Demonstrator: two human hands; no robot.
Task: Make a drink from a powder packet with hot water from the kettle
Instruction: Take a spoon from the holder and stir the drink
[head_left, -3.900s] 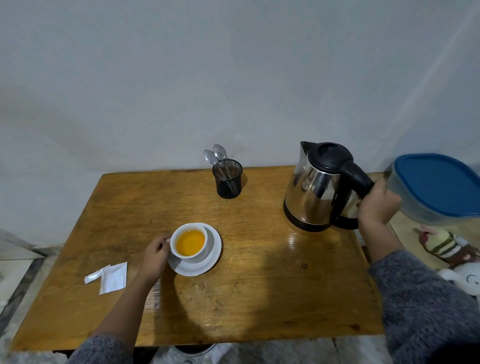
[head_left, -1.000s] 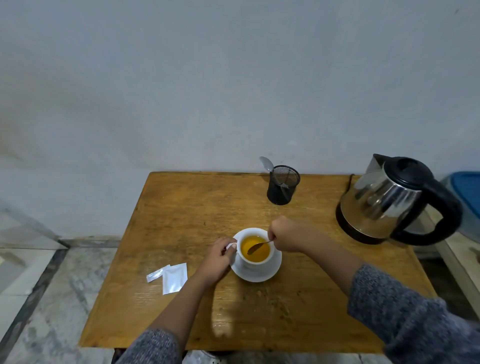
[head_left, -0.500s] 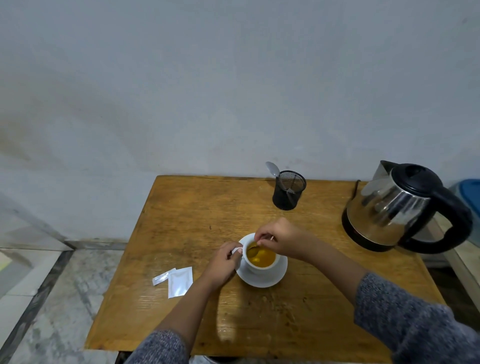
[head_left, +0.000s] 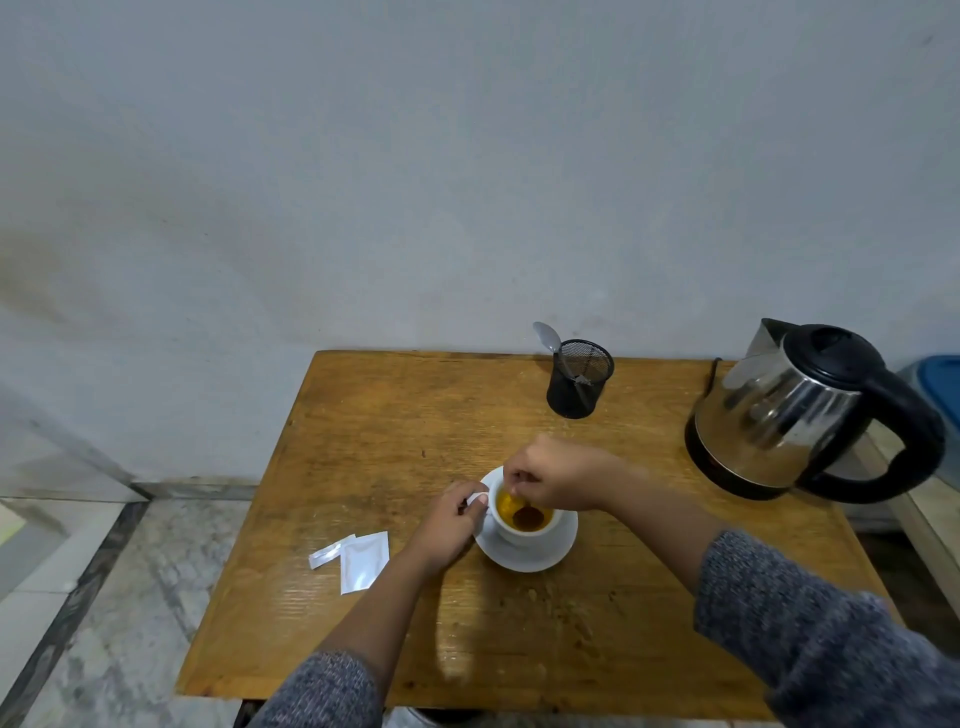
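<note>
Head view: stirring step. Left hand (head_left: 451, 525) pinched white ceramic cup (head_left: 524, 527) handle; right hand (head_left: 558, 479) gripped spoon (head_left: 527, 515) in orange drink. Next: lift spoon clear without dripping.

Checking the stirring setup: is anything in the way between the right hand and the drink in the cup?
Nothing visible. The right hand is directly over the cup, a spoon already dipped in the drink, while the left hand steadies the handle.
</note>
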